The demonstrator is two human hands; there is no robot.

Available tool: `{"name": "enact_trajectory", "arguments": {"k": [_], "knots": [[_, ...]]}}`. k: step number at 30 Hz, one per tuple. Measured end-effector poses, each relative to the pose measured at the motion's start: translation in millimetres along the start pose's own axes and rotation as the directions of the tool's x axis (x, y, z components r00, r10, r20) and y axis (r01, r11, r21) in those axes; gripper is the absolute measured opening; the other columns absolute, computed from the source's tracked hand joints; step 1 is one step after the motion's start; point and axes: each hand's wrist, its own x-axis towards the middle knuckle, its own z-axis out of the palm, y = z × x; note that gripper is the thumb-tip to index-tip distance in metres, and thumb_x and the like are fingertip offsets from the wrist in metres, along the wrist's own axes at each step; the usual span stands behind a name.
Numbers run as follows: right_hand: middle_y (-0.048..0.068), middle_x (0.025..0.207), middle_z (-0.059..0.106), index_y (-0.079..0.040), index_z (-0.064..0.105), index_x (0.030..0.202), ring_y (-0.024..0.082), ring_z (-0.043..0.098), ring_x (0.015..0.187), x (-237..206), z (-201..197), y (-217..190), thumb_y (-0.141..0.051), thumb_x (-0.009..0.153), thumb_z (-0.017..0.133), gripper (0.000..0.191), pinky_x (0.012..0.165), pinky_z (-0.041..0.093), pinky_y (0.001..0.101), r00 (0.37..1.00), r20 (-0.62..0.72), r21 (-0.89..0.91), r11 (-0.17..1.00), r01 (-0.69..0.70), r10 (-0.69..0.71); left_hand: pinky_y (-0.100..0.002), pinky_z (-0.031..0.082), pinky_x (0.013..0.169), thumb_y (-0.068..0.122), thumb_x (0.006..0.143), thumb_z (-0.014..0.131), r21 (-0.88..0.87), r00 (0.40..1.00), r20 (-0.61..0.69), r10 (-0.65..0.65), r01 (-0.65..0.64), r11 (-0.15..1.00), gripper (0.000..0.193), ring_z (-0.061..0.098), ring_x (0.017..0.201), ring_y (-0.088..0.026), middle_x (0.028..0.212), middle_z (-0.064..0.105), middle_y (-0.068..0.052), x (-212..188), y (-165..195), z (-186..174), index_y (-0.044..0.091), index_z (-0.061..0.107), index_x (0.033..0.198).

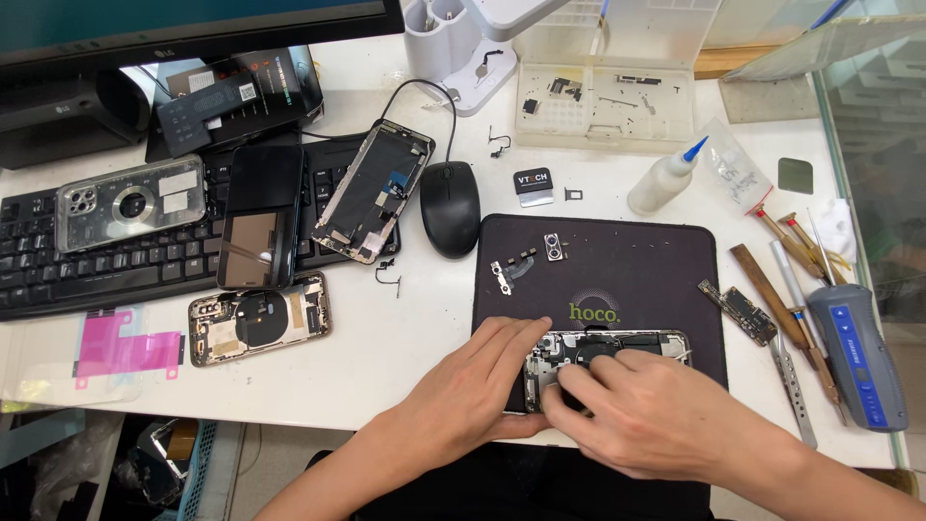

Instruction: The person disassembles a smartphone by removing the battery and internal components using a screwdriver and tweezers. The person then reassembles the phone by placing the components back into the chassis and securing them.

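Opened phone chassis (617, 349) lying flat at near edge of black work mat (617, 260), long side parallel to surface (415, 338) edge, internal parts facing up. Left hand (473, 386) resting palm-down on left end of chassis, fingers laid flat and close together over corner, steadying frame; grip pressed against chassis, not pinching. Right hand (646, 405) covering lower middle of chassis, fingers curled inward, fingertips pressed together onto a dark internal part; exact item between fingertips hidden, cannot tell whether anything small is pinched.

On mat, well apart from hands: small camera module (554, 246) and flex-cable part (509, 272) near upper left area. Narrow logic board (738, 312) just beside right edge of mat.

Right of mat: row of screwdrivers and pry tools (796, 289), blue-grey electric screwdriver (858, 352), white squeeze bottle with blue tip (664, 179).

Left of mat: second opened phone body (258, 316) flat on surface, pink adhesive strips (125, 352) at far left. Black keyboard (116, 256) carrying clear phone case (130, 203), dark screen panel (260, 217) and detached display assembly (373, 190). Black mouse (449, 207) between keyboard and mat.

Rear of surface: translucent parts tray (603, 101) holding small components, monitor (193, 24) at upper left.
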Motion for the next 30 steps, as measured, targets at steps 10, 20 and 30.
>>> {"name": "enact_trajectory", "arguments": {"k": [10, 20, 30], "knots": [[0.009, 0.074, 0.068, 0.004, 0.063, 0.110, 0.021, 0.067, 0.059, -62, 12, -29, -0.008, 0.082, 0.076, 0.033, 0.054, 0.053, 0.0326, 0.785, -0.541, -0.089, 0.908, -0.409, 0.301, -0.041, 0.048, 0.106, 0.035, 0.082, 0.083, 0.008, 1.000, -0.016, 0.024, -0.024, 1.000, 0.090, 0.055, 0.124, -0.038, 0.131, 0.057, -0.027, -8, -2, -2, -0.015, 0.040, 0.144], [0.023, 0.110, 0.072, 0.010, 0.043, 0.141, 0.014, 0.072, 0.089, -117, 54, -85, 0.002, 0.107, 0.064, 0.041, 0.078, 0.056, 0.0220, -0.068, -0.478, 0.758, 0.372, -0.536, 0.876, -0.046, 0.047, 0.109, 0.038, 0.074, 0.085, 0.047, 0.983, -0.141, 0.117, -0.111, 0.993, 0.092, 0.052, 0.128, -0.041, 0.137, 0.055, -0.027, -6, 23, -11, -0.011, 0.044, 0.141], [0.019, 0.087, 0.081, 0.004, 0.061, 0.126, 0.010, 0.074, 0.069, -38, 63, -116, 0.004, 0.081, 0.074, 0.047, 0.055, 0.053, 0.0194, 0.142, 0.030, 0.953, 0.015, -0.304, 0.989, -0.029, 0.057, 0.081, 0.018, 0.090, 0.077, -0.742, 0.820, 0.327, -0.471, 0.531, 0.409, 0.028, 0.070, 0.087, -0.012, 0.096, 0.077, -0.008, -42, 56, 0, -0.002, 0.074, 0.109]]}}
